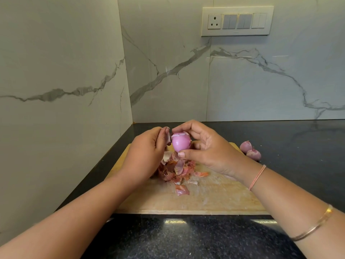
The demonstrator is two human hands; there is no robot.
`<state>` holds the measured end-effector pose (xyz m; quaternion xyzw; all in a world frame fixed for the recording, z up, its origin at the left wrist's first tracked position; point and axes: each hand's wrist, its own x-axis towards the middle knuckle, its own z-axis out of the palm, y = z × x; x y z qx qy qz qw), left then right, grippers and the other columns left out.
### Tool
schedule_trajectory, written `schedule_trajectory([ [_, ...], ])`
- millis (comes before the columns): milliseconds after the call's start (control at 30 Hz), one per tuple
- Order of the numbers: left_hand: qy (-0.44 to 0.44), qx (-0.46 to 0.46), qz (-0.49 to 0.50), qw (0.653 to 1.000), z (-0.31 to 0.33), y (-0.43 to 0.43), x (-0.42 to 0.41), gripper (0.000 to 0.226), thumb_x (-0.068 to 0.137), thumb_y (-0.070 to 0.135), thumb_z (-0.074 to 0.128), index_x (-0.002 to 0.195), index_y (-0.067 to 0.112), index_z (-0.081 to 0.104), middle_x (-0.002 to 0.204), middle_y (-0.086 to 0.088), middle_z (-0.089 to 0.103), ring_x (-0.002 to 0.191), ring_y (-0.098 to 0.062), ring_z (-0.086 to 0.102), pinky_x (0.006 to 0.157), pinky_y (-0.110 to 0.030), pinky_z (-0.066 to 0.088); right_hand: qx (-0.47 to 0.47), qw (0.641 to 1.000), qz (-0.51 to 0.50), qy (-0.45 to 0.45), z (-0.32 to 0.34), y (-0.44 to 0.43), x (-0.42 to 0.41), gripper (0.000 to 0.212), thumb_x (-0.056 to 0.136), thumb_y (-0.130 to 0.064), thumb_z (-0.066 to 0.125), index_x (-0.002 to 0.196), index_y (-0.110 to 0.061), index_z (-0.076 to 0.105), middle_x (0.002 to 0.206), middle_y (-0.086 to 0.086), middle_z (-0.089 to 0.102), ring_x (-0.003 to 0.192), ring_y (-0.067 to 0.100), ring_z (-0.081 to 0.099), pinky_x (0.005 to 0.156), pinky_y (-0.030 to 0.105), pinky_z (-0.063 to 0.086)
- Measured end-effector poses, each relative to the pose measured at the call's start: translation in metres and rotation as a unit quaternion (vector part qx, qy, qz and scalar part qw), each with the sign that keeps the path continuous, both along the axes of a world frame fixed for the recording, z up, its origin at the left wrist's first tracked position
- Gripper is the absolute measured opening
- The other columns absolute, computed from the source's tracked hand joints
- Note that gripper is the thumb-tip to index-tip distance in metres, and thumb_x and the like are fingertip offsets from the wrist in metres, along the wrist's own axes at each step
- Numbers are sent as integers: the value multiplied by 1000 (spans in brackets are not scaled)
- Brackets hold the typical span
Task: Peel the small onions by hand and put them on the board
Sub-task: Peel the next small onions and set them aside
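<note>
A small pink onion (180, 142) is held above the wooden board (214, 195); my right hand (207, 148) grips it between thumb below and fingers on top. My left hand (147, 152) pinches a strip of purple skin (168, 137) at the onion's left side. A heap of loose onion skins (176, 170) lies on the board under both hands. Two other small onions (249, 149) rest on the dark counter just off the board's far right corner.
The black granite counter (186, 238) runs under the board and ends at marble walls on the left and at the back. A switch panel (237, 21) is mounted on the back wall. A single skin piece (182, 190) lies nearer the board's front.
</note>
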<state>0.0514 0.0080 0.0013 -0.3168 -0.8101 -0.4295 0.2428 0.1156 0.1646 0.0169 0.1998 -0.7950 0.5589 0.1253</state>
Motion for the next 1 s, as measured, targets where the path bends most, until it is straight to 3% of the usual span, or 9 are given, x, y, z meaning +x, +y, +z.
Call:
schedule_trajectory([
  [167, -54, -16, 65, 996, -2, -8, -13, 32, 99, 33, 41, 85, 14, 62, 72, 4, 60, 69, -12, 54, 63, -35, 43, -25, 1000, -15, 11, 5, 3, 2, 45, 82, 5, 67, 105, -32, 57, 117, -3, 62, 86, 12, 64, 76, 28, 55],
  [300, -47, -8, 29, 998, -2, -7, -10, 12, 93, 28, 57, 98, 27, 68, 81, 16, 65, 75, -1, 59, 66, -24, 50, -30, 999, -26, 14, 4, 4, 2, 38, 81, -4, 71, 106, -31, 61, 116, 0, 61, 83, 11, 62, 75, 25, 55],
  [467, -40, -4, 4, 999, -3, -5, -7, 26, 97, 19, 48, 119, 27, 59, 100, 14, 65, 89, 0, 61, 77, -22, 52, 15, 998, -55, 26, 2, 2, -1, 33, 85, -11, 68, 109, -34, 63, 114, -5, 64, 93, 10, 62, 80, 22, 52],
  [567, -43, 11, -59, 997, 3, -5, 1, 31, 92, 44, 44, 112, 27, 61, 96, 18, 66, 90, 6, 60, 77, -16, 49, 29, 997, -72, 12, 0, 4, -3, 48, 81, -14, 73, 117, -38, 53, 106, -3, 67, 91, 10, 65, 84, 23, 52],
  [633, -24, -19, -87, 996, 5, -4, 4, 40, 85, 54, 40, 102, 26, 63, 92, 17, 65, 87, 1, 59, 73, -19, 49, 44, 996, -80, 4, 0, 3, -4, 52, 78, -14, 76, 117, -36, 49, 101, 0, 69, 86, 14, 67, 84, 30, 55],
  [800, 57, -79, -66, 993, 2, -4, -2, 29, 96, 39, 42, 93, 15, 58, 83, 6, 59, 77, -8, 52, 65, -25, 43, 35, 997, -69, 6, 0, 0, -2, 38, 76, -10, 77, 103, -28, 55, 95, 2, 72, 89, 20, 69, 88, 39, 55],
  [1000, 154, -150, -29, 976, 2, -6, -5, 45, 94, 45, 24, 89, 13, 55, 79, 4, 52, 71, -11, 43, 65, -24, 38, 34, 997, -62, 3, 1, 1, -2, 32, 77, -12, 76, 97, -27, 57, 91, 2, 74, 88, 22, 70, 91, 45, 53],
])
